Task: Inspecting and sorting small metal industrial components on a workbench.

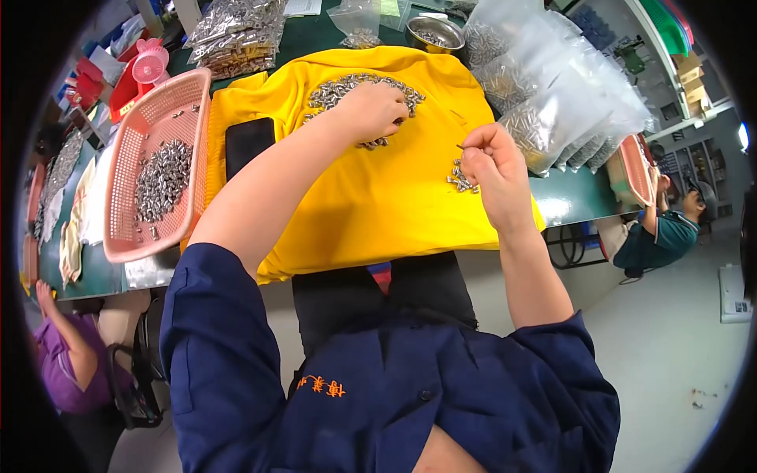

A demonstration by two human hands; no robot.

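On a yellow cloth (355,213) lies a wide pile of small silvery metal fittings (335,93). My left hand (371,110) is over the pile's near right part, its fingers curled down and closed. A small dark metallic bit shows at its fingertips, too small to name. Further right, my right hand (498,169) is raised above the cloth with thumb and forefinger pinched together. A thin, short metal piece (462,147) sticks out of that pinch. Just left of my right hand rests a smaller group of metal fittings (459,178).
A pink basket (118,213) holding fittings stands left, beside a black flat rectangular object (247,147). Bagged parts (236,39) and a metal bowl (436,34) sit at the back. Full clear bags (544,118) crowd the right. Co-workers (662,236) sit on both sides.
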